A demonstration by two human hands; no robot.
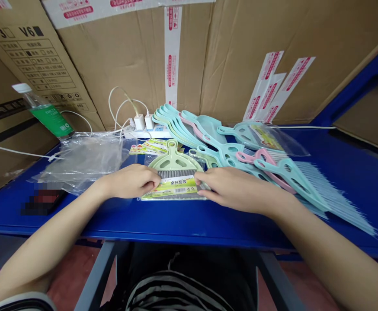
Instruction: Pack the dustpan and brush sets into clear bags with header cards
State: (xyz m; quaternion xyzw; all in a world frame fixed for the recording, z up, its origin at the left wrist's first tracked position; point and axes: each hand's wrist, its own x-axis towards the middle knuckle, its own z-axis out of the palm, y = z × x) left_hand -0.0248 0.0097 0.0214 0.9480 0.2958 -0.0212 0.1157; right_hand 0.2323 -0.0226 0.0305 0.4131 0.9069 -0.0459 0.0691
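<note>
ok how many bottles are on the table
1. The bottle with the green label is at the far left, just behind the clear plastic bags. No other is in view, though one could be hidden behind things.

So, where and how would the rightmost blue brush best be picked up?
Likely by its narrow handle, from above. The brush lies over a pink piece, its handle end pointing left and its bristles fanning out to the right. Coming down on the handle should keep clear of the bristles and avoid dragging what lies beneath.
</note>
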